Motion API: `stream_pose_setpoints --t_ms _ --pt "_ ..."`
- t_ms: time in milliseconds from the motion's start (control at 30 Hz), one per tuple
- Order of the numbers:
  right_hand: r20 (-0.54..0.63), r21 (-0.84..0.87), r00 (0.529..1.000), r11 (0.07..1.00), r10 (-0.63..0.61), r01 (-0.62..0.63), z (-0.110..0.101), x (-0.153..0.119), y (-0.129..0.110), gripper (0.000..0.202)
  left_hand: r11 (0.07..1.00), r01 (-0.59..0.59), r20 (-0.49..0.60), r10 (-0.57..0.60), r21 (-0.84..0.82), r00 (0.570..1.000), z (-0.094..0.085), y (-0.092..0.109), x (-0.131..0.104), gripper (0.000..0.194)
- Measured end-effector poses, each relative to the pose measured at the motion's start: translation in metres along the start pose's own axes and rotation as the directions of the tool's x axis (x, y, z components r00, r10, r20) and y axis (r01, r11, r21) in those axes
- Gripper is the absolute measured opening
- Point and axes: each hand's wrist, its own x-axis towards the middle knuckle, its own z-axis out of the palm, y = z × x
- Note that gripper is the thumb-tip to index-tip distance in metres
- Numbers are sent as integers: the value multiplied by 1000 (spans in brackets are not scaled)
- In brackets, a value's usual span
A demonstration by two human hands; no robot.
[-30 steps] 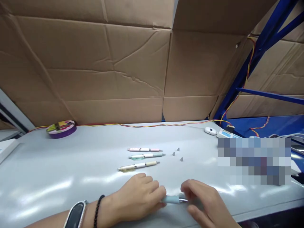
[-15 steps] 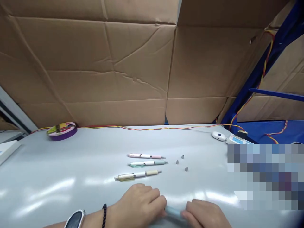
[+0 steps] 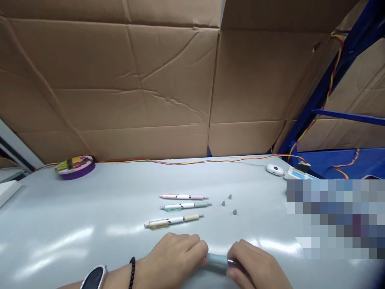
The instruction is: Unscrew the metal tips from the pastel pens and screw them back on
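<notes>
My left hand (image 3: 174, 261) is closed round the left end of a light blue pen (image 3: 217, 259) just above the tabletop's near side. At the pen's other end my right hand (image 3: 255, 265) also grips it, by a shiny metal band; both ends are hidden in my fingers. Just beyond my hands lie three pens side by side: a yellow one (image 3: 174, 221), a green one (image 3: 186, 206) and a pink one (image 3: 184, 197). Three small grey cone-shaped pieces (image 3: 223, 204) rest to the right of those pens.
A roll of purple tape (image 3: 76, 172) sits at the back left. Red and yellow wires (image 3: 180, 162) run along the back edge to a white power strip (image 3: 296, 174) with a white plug-in device (image 3: 275, 169). Cardboard (image 3: 135, 100) stands behind the table; a blue frame (image 3: 315, 96) rises at right.
My right hand has shifted slightly up and its grip has turned, so the metal band on the pen now shows. The pen is more level. My left hand has hardly moved.
</notes>
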Motion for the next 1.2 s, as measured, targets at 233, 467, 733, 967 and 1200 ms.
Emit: stream_pose_setpoints --t_ms 233,467,733,967,1200 --pt "-136 121 990 991 -32 49 5 -3 5 33 999 25 -4 -25 -24 1000 -3 -3 0 15" --pt "-51 101 998 994 -36 41 2 -3 3 38 998 32 -4 -32 -45 999 -4 -1 1 14" --pt "-143 201 987 974 -72 100 4 -4 5 19 997 42 15 -41 -62 999 -4 -2 1 15" --pt "-87 217 996 976 9 10 1 -5 3 29 996 32 37 -29 -83 999 -6 -3 1 18" --pt "-157 304 987 949 -38 85 11 -13 8 13 996 12 65 -7 -84 998 -13 -1 1 17"
